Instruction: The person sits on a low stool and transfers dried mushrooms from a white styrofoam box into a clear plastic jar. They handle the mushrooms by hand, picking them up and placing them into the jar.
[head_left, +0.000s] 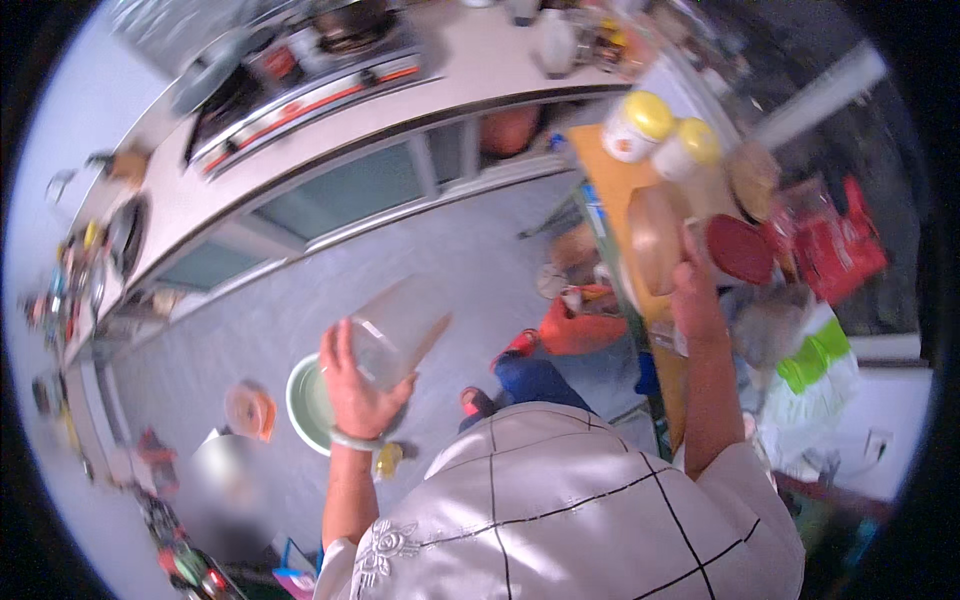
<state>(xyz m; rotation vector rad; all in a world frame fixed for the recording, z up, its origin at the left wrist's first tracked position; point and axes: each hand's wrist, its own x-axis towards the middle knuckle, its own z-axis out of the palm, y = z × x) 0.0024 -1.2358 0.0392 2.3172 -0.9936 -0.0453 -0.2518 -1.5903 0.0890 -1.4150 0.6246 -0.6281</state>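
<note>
My left hand (364, 390) grips a clear plastic container (397, 322) from its near side, over the floor. The container is tilted and looks see-through. Out to the right, my right hand (696, 289) reaches over a wooden table (664, 375). Its fingers are at the edge of a round tan bowl or lid (654, 240), close beside a dark red round lid (739, 249). Motion blur hides whether those fingers hold the tan piece or only touch it.
Two white jars with yellow lids (637, 124) stand on the table's far end. A pale green basin (311, 405) and an orange-rimmed container (251, 412) sit on the floor. A red bag (581, 322) lies by the table leg. Beyond runs a counter with a gas stove (307, 105).
</note>
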